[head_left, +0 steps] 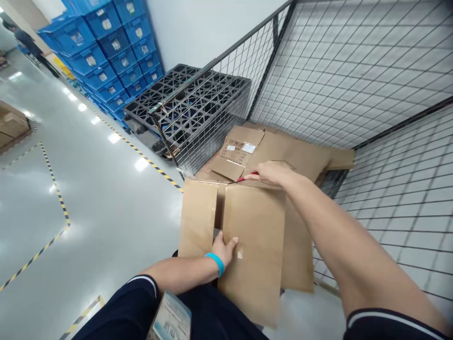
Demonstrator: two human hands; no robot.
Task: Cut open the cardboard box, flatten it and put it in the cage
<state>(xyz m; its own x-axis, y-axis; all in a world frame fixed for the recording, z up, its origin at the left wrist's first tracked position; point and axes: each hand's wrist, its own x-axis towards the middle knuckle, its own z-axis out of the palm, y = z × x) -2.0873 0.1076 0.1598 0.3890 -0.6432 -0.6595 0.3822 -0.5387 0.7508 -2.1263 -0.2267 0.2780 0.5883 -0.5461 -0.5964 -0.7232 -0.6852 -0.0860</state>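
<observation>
A flattened brown cardboard box (pixel 255 236) is held upright in front of me, its flaps hanging down. My left hand (pixel 223 249), with a blue wristband, grips the box's lower left edge, thumb on the front face. My right hand (pixel 272 174) reaches over the top edge and is closed on a thin red-handled tool (pixel 245 178) that points left along that edge. Behind it, more flattened cardboard (pixel 279 151) with white labels lies inside a wire mesh cage (pixel 354 71).
Black plastic pallets (pixel 187 104) are stacked left of the cage. Blue crates (pixel 113 42) are piled against the back wall. Yellow-black tape lines (pixel 56 193) mark the glossy grey floor. Brown boxes (pixel 12 125) sit at the far left. A badge (pixel 170 321) hangs at my chest.
</observation>
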